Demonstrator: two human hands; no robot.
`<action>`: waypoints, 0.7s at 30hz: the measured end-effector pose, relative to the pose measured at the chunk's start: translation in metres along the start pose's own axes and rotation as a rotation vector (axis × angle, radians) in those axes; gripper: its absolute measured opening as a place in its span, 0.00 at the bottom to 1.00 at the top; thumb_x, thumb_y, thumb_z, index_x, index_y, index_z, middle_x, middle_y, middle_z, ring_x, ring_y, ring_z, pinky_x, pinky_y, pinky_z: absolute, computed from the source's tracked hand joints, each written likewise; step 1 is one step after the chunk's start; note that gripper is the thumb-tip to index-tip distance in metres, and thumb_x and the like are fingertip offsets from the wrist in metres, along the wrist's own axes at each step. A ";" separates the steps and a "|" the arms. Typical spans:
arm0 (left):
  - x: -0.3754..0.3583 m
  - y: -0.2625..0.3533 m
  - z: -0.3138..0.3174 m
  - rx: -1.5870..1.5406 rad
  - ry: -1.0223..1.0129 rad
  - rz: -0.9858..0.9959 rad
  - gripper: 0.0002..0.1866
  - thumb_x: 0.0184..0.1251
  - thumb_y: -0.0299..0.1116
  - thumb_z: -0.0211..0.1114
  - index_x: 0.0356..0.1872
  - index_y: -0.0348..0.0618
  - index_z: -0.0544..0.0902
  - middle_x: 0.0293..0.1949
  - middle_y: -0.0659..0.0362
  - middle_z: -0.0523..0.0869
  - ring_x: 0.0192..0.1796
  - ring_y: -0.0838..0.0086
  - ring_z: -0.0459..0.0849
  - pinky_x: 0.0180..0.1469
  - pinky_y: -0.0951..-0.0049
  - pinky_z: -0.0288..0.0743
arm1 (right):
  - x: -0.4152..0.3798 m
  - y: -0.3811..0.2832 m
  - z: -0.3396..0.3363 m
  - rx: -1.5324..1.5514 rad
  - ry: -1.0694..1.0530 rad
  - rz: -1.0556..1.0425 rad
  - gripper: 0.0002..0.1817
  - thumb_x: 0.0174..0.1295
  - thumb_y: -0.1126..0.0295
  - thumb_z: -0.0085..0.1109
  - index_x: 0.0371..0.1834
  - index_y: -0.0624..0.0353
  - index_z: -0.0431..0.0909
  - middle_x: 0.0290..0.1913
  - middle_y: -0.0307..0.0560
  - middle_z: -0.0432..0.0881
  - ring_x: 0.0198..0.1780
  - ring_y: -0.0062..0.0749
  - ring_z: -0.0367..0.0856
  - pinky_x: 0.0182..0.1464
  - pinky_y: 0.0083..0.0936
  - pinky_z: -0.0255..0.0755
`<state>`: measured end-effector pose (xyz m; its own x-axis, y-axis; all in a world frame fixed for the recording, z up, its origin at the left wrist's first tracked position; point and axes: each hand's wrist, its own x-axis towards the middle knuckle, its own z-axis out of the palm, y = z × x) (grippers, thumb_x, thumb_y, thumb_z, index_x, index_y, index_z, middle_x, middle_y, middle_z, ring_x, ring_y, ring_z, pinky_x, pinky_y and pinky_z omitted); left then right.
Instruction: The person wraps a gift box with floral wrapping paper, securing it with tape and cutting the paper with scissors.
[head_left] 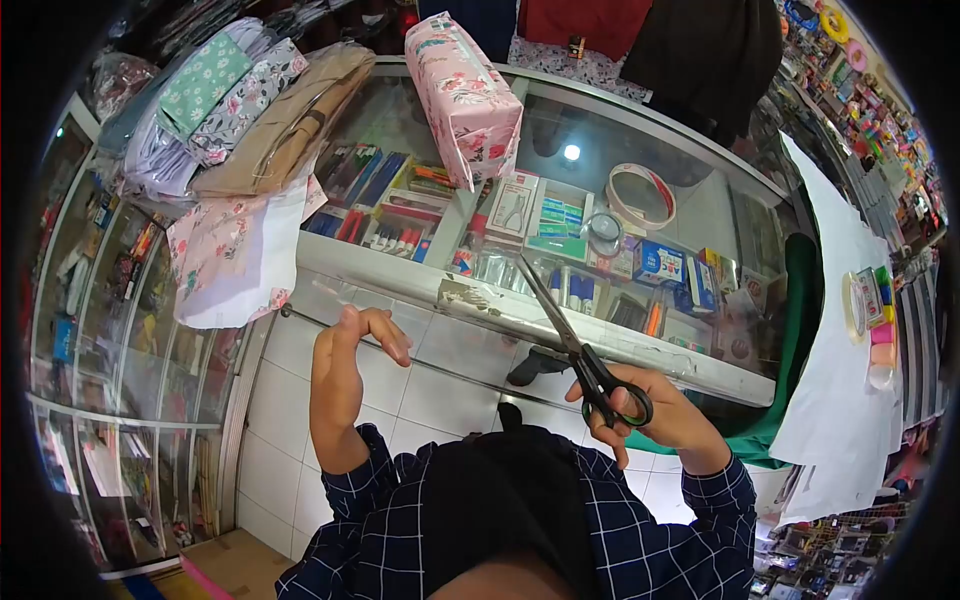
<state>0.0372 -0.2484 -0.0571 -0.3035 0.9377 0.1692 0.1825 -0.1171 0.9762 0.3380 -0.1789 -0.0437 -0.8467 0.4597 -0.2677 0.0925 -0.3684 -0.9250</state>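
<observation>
The right hand (655, 405) is closed around the black-handled scissors (582, 362), which point toward the glass counter (390, 266) bearing a floral parcel (462, 95), while the left hand (348, 350), loosely curved, is above the white tiled floor (275, 430), near glass cabinets (130, 429).

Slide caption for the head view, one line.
Right hand holds black-handled scissors, left hand empty, at a glass counter bearing a floral-wrapped package.
</observation>
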 end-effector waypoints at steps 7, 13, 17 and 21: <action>0.004 -0.002 -0.003 0.017 0.007 -0.003 0.36 0.78 0.50 0.28 0.15 0.41 0.73 0.17 0.56 0.76 0.29 0.66 0.78 0.62 0.59 0.64 | 0.003 -0.005 0.005 -0.053 0.026 0.019 0.25 0.72 0.51 0.46 0.56 0.64 0.71 0.21 0.39 0.73 0.18 0.19 0.75 0.21 0.16 0.72; 0.004 -0.010 -0.013 -0.065 -0.031 0.021 0.27 0.78 0.41 0.38 0.19 0.38 0.75 0.24 0.53 0.81 0.32 0.70 0.78 0.60 0.65 0.65 | 0.002 -0.008 0.009 -0.024 0.084 0.033 0.24 0.73 0.52 0.46 0.53 0.65 0.73 0.18 0.36 0.68 0.17 0.17 0.71 0.19 0.17 0.74; 0.002 -0.010 -0.010 -0.085 -0.067 0.082 0.23 0.76 0.42 0.45 0.21 0.39 0.74 0.35 0.48 0.85 0.35 0.70 0.80 0.53 0.68 0.70 | 0.001 -0.002 0.008 0.016 0.093 0.015 0.26 0.72 0.51 0.46 0.52 0.67 0.73 0.18 0.36 0.68 0.18 0.17 0.71 0.19 0.17 0.76; 0.002 -0.011 -0.006 -0.323 -0.226 0.060 0.20 0.72 0.47 0.52 0.24 0.43 0.72 0.48 0.40 0.84 0.39 0.69 0.82 0.50 0.69 0.74 | 0.001 -0.001 0.008 0.042 0.112 0.017 0.29 0.71 0.48 0.46 0.52 0.69 0.72 0.18 0.37 0.67 0.18 0.17 0.71 0.20 0.19 0.78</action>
<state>0.0289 -0.2469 -0.0667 -0.0811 0.9702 0.2281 -0.1210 -0.2368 0.9640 0.3331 -0.1847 -0.0406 -0.7809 0.5399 -0.3141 0.0821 -0.4098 -0.9085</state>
